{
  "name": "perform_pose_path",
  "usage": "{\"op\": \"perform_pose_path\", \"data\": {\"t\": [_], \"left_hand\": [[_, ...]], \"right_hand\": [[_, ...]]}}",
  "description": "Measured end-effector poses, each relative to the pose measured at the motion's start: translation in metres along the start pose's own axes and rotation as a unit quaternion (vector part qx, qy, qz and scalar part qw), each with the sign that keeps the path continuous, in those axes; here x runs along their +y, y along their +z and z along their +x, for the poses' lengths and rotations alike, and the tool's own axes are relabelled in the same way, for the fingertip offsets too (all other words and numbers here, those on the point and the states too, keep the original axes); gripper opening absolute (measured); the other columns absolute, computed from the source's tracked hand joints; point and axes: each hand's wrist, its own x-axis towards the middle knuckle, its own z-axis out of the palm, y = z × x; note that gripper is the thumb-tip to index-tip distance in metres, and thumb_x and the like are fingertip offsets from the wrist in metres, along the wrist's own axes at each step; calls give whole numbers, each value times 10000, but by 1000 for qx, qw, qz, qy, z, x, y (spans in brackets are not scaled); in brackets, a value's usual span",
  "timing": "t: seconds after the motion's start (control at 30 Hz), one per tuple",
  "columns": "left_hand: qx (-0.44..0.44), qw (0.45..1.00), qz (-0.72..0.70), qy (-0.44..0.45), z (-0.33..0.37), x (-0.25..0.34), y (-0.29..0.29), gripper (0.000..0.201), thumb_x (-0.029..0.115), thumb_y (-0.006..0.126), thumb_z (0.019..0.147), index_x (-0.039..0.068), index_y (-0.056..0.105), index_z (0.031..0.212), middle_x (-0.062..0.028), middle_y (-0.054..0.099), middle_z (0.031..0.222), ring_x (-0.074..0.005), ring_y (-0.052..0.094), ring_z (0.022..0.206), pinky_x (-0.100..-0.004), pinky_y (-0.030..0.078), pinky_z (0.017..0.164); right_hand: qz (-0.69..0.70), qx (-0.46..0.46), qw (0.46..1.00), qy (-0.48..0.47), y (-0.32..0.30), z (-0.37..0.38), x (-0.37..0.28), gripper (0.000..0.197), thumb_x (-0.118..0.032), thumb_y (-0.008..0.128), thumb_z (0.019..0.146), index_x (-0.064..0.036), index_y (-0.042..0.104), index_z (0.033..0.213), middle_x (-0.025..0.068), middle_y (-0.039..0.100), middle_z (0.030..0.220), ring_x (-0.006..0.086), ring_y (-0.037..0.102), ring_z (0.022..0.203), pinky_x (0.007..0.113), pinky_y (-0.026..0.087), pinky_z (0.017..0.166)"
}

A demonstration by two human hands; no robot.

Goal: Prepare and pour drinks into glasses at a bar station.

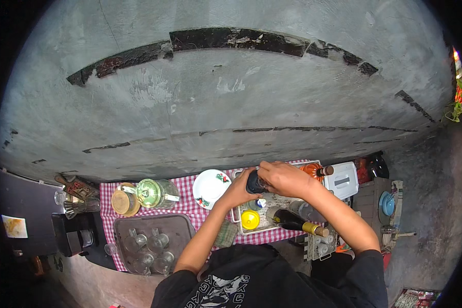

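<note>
Over the far part of a pale, patterned tray (264, 224), my two hands meet on a dark, rounded container (253, 183). My left hand (236, 191) wraps around its left side. From the right, my right hand (283, 178) is closed at its upper right edge, with the fingertips partly hidden. What the container holds does not show. Just below it on the tray are a small blue-and-white item (261, 203) and a round yellow lid (250, 219). A dark bottle (290, 219) with a gold neck lies slanted at the tray's right side.
Left of the tray are a floral-edged white plate (208, 186), a green-lidded glass pitcher (150, 193) and a brown tray (182, 224) with several glass mugs. An orange bottle (313, 170) and a white box (342, 180) stand to the right. A grey wall (210, 102) rises behind the checked tablecloth.
</note>
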Motion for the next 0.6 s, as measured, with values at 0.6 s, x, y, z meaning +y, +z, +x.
{"op": "perform_pose_path", "data": {"t": [0.6], "left_hand": [[32, 995, -69, 71, 3, 17, -11, 810, 210, 876, 603, 21, 496, 1293, -175, 561, 1247, -339, 543, 1188, -394, 425, 1010]], "right_hand": [[16, 45, 998, -32, -23, -3, -13, 223, -58, 661, 760, 2, 547, 942, 160, 556, 982, 374, 602, 885, 446, 482, 830]]}}
